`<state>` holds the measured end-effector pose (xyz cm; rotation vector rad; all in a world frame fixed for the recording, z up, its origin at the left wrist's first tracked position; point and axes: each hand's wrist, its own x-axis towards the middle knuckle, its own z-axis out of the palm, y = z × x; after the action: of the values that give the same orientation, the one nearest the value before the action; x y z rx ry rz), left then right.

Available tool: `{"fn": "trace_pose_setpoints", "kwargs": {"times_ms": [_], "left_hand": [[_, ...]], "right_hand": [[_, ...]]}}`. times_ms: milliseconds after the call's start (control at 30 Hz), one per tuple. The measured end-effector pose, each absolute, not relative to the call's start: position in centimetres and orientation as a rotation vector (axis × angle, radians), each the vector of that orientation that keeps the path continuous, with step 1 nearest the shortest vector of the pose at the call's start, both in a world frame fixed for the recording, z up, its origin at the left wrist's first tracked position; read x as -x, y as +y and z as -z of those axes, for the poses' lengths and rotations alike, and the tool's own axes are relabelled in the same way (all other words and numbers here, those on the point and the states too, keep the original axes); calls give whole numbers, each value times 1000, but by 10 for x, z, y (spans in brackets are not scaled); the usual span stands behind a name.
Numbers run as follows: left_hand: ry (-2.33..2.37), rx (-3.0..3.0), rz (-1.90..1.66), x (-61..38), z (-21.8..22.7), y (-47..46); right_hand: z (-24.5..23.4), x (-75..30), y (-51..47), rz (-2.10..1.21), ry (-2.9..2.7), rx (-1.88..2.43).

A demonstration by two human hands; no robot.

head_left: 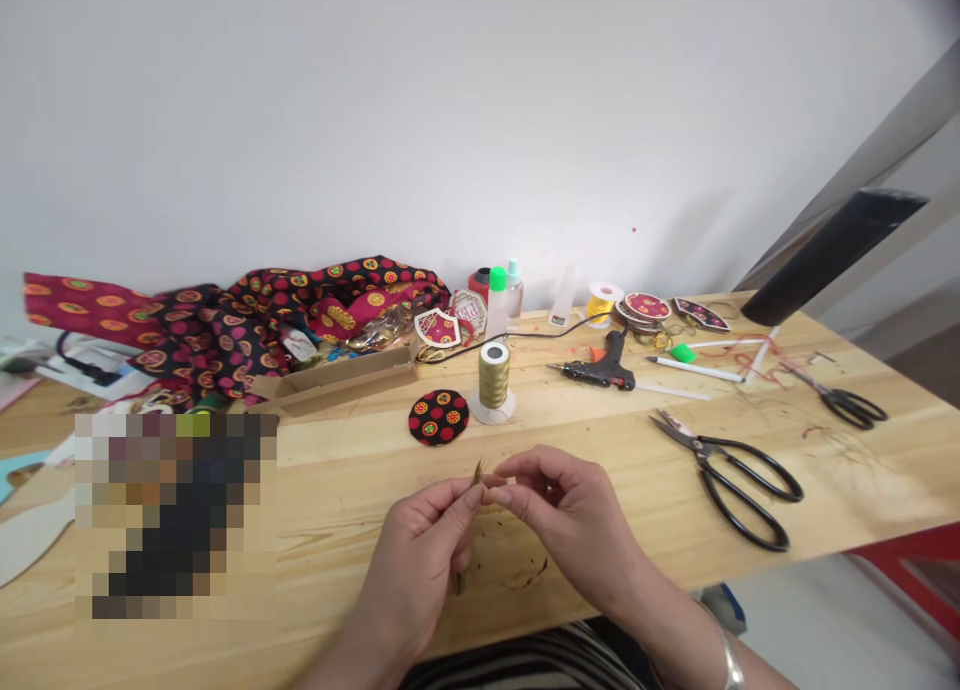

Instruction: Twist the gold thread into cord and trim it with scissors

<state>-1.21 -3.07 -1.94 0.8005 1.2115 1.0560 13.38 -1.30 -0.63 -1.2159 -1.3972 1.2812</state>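
Observation:
A thin bundle of gold-olive thread (478, 470) stands upright in the pinch of my left hand (431, 530), its frayed tip above the thumb and its lower end below the fingers. My right hand (566, 510) meets it from the right, thumb and forefinger pressed together beside the bundle. Whatever lies between those right fingertips is too small to make out. Just beyond both hands, a spool of gold thread (493, 378) stands on its end. To its left lies a round black disc (439, 418) patterned with red and orange flowers.
Large black-handled scissors (724, 480) lie open at right, with smaller scissors (844, 400) behind. A glue gun (604, 368) rests past the spool. Patterned cloth (240, 315) and a cardboard box (345, 380) sit at back left. A black cylinder (832, 255) leans at far right.

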Motion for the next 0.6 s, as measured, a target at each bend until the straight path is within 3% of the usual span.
{"fn": "trace_pose_setpoints", "kwargs": {"times_ms": [600], "left_hand": [[1113, -710, -998, 11, 16, -34]], "right_hand": [[11, -128, -7, -1464, -1203, 1076]]}}
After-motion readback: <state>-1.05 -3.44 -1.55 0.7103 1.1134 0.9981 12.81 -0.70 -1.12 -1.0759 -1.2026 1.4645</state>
